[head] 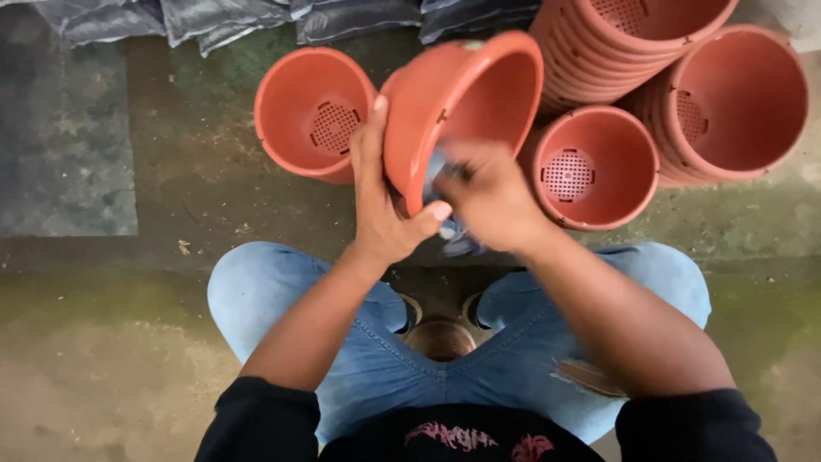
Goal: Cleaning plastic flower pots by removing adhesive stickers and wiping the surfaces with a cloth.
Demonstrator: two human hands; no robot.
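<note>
My left hand [382, 201] grips the rim and outside of a terracotta-coloured plastic pot [466, 98], which is tilted on its side with its mouth facing right and away. My right hand [489, 198] is pressed against the near rim of that pot, blurred, and is closed on a small bluish-grey cloth [457, 235] that hangs below it. Both hands are above my knees in blue jeans.
Other pots of the same colour stand on the concrete floor: one [310, 111] at the left, one [592, 167] at the right, and two stacks [735, 103] lying at the back right. Dark bags [222, 17] line the far edge. A small round object [439, 338] sits between my feet.
</note>
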